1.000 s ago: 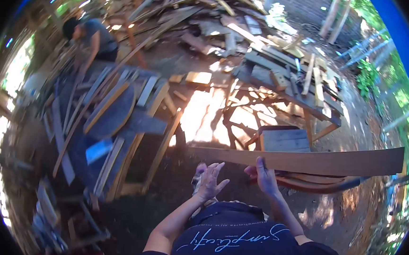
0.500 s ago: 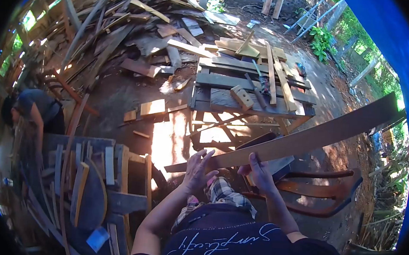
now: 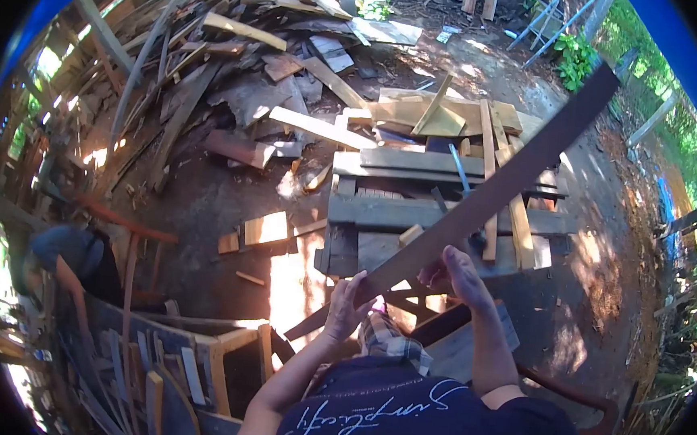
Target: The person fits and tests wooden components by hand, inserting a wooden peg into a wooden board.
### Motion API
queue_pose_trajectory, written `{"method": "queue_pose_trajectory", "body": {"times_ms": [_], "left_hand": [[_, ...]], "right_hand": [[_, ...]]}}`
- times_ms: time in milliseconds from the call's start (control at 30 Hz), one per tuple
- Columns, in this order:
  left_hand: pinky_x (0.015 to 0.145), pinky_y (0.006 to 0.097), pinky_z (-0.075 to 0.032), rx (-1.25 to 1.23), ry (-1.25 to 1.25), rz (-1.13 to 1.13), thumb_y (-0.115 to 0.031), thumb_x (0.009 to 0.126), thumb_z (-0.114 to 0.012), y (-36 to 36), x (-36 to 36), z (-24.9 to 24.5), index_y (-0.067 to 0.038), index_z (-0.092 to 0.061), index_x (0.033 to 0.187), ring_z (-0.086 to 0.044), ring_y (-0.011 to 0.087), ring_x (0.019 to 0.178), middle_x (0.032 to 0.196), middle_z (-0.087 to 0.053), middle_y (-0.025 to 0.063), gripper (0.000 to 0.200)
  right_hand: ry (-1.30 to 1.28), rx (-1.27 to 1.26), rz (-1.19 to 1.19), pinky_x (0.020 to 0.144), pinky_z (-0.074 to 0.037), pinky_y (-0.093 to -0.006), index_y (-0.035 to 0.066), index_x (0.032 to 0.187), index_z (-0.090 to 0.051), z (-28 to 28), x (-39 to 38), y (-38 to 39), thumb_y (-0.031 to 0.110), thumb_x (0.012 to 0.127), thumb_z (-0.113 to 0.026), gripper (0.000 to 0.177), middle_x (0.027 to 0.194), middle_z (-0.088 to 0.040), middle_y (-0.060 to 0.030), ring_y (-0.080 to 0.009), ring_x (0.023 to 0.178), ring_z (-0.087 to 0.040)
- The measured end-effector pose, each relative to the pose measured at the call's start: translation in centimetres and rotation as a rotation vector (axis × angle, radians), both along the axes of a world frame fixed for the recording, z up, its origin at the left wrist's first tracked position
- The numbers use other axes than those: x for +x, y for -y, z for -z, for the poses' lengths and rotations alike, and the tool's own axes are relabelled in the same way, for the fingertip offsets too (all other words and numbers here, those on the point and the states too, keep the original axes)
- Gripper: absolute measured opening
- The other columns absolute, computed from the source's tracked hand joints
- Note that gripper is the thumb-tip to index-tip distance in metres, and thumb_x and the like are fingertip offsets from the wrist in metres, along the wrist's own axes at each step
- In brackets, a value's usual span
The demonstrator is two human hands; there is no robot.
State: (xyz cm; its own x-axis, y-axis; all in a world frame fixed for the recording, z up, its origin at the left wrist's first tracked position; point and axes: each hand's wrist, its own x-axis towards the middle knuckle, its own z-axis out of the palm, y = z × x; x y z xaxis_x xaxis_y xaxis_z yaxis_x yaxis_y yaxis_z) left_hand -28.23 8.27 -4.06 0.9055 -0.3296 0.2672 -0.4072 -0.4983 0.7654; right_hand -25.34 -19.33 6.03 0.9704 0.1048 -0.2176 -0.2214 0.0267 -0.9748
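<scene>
A long, dark brown wooden board [image 3: 492, 187] slants up in front of me, from low near my body to the upper right. My left hand [image 3: 345, 308] is closed around it near its lower end. Farther up, my right hand [image 3: 467, 281] grips the board's lower edge, thumb uppermost and fingers partly hidden. Beyond the board stands a low slatted wooden table [image 3: 445, 218] with loose timber on it. A light wooden strip [image 3: 519, 229] lies across its right side.
Scrap wood [image 3: 236, 88] is heaped at the back left. At the left, a person [image 3: 71, 255] bends beside a wooden frame [image 3: 235, 340] holding several pieces. A curved reddish-brown wooden piece [image 3: 594, 404] lies at my right. A blue ladder [image 3: 560, 26] stands at the back right.
The board's far end has swung up and leftward, so it slants more steeply. Both hands have stayed on it, and the head view has shifted.
</scene>
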Motion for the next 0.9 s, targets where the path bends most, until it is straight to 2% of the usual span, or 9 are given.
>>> {"method": "queue_pose_trajectory", "body": {"times_ms": [67, 133, 200, 233, 300, 400, 600, 800, 900], "left_hand": [[0.085, 0.0415, -0.048, -0.04, -0.03, -0.099, -0.014, 0.077, -0.08, 0.5, 3.3, -0.2, -0.014, -0.039, 0.144, -0.055, 0.0307, 0.097, 0.107, -0.052, 0.0148, 0.078], [0.085, 0.0408, -0.048, -0.069, -0.061, -0.112, -0.014, 0.081, -0.077, 0.5, 6.3, -0.1, -0.015, -0.037, 0.146, -0.055, 0.0313, 0.097, 0.106, -0.051, 0.0141, 0.077], [0.088, 0.0404, -0.047, -0.079, -0.187, -0.138, -0.015, 0.083, -0.076, 0.1, 8.6, 0.4, -0.014, -0.037, 0.147, -0.054, 0.03, 0.1, 0.109, -0.049, 0.0144, 0.075], [0.09, 0.04, -0.046, -0.076, -0.197, -0.137, -0.015, 0.083, -0.075, 0.0, 9.8, 0.6, -0.013, -0.037, 0.146, -0.053, 0.029, 0.101, 0.11, -0.048, 0.0143, 0.073], [0.09, 0.0398, -0.046, -0.035, -0.217, -0.13, -0.014, 0.083, -0.075, -0.1, 11.8, 1.2, -0.013, -0.038, 0.146, -0.053, 0.0288, 0.101, 0.11, -0.048, 0.0141, 0.073], [0.091, 0.0395, -0.046, 0.011, -0.269, -0.113, -0.012, 0.081, -0.076, 0.1, 14.3, 1.7, -0.013, -0.04, 0.145, -0.053, 0.0286, 0.103, 0.11, -0.048, 0.0136, 0.073], [0.093, 0.0385, -0.045, 0.118, -0.334, -0.056, -0.01, 0.077, -0.078, 0.5, 17.7, 3.1, -0.012, -0.044, 0.14, -0.053, 0.0292, 0.104, 0.11, -0.049, 0.0138, 0.072], [0.093, 0.0394, -0.045, 0.168, -0.405, 0.001, -0.01, 0.075, -0.08, 0.3, 19.0, 4.6, -0.011, -0.045, 0.139, -0.052, 0.029, 0.106, 0.112, -0.048, 0.0133, 0.072], [0.094, 0.0395, -0.045, 0.177, -0.412, 0.001, -0.01, 0.074, -0.08, 0.1, 19.8, 4.8, -0.01, -0.045, 0.139, -0.052, 0.0289, 0.107, 0.112, -0.047, 0.0129, 0.073]], "right_hand": [[0.042, 0.134, 0.04, 0.061, -0.051, -0.0278, -0.001, 0.1, -0.064, 0.4, 5.0, 2.1, 0.047, 0.102, -0.044, 0.052, 0.081, -0.067, -0.0095, -0.0143, 0.072, -0.064], [0.047, -0.53, 0.221, 0.074, -0.052, -0.0363, 0.001, 0.108, -0.061, 7.3, 9.8, 6.6, 0.038, 0.098, -0.056, 0.038, 0.093, -0.064, -0.0149, -0.0218, 0.088, -0.064], [0.108, -1.135, 0.4, 0.083, -0.049, -0.0446, 0.003, 0.114, -0.057, 14.5, 12.3, 10.2, 0.029, 0.089, -0.067, 0.037, 0.103, -0.057, -0.0172, -0.0309, 0.099, -0.06], [0.092, -1.14, 0.404, 0.083, -0.049, -0.0446, 0.003, 0.114, -0.057, 14.9, 13.2, 10.8, 0.029, 0.089, -0.067, 0.037, 0.103, -0.057, -0.0172, -0.0309, 0.099, -0.06], [-0.056, -1.459, 0.449, 0.085, -0.047, -0.0485, 0.005, 0.114, -0.053, 16.3, 14.3, 11.2, 0.028, 0.084, -0.072, 0.042, 0.113, -0.051, -0.0165, -0.0359, 0.107, -0.054], [-0.173, -1.537, 0.372, 0.084, -0.046, -0.0497, 0.007, 0.115, -0.048, 17.3, 14.8, 11.0, 0.027, 0.084, -0.071, 0.043, 0.114, -0.051, -0.0155, -0.0365, 0.106, -0.053], [-0.336, -1.485, 0.369, 0.085, -0.046, -0.0514, 0.004, 0.109, -0.047, 18.6, 16.4, 12.5, 0.02, 0.083, -0.066, 0.035, 0.11, -0.052, -0.0187, -0.0366, 0.109, -0.053], [-0.133, -1.261, 0.471, 0.085, -0.046, -0.0496, 0.003, 0.108, -0.045, 18.3, 12.2, 12.9, 0.015, 0.082, -0.061, 0.033, 0.108, -0.051, -0.0214, -0.0393, 0.107, -0.053], [-0.052, -1.215, 0.411, 0.083, -0.046, -0.0483, 0.003, 0.11, -0.045, 17.3, 7.3, 10.3, 0.014, 0.082, -0.061, 0.035, 0.109, -0.051, -0.0211, -0.0395, 0.106, -0.052]]}}
